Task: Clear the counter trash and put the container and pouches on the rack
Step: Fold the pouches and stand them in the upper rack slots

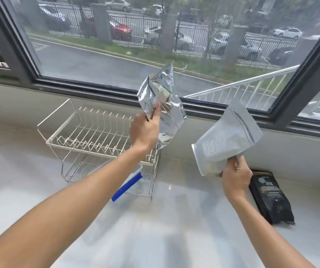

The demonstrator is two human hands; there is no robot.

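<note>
Two pouches held: foil pouch (162,105) left, grey pouch (226,138) right.

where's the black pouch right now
In the head view, the black pouch lies flat on the white counter at the right, just beyond the right hand, which holds a grey pouch above it.

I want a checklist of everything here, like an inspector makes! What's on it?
Surface: pale glossy counter.
Job's things: white two-tier wire rack, top tier bare; crinkled silver foil pouch; matte grey zip pouch; black printed pouch lying on counter; clear container with blue edge in lower tier.
Clutter: nothing seen.
Hands: left hand holds foil pouch over rack; right hand holds grey pouch.
Cables: nothing seen.
Surroundings: dark-framed window, street outside.
</note>
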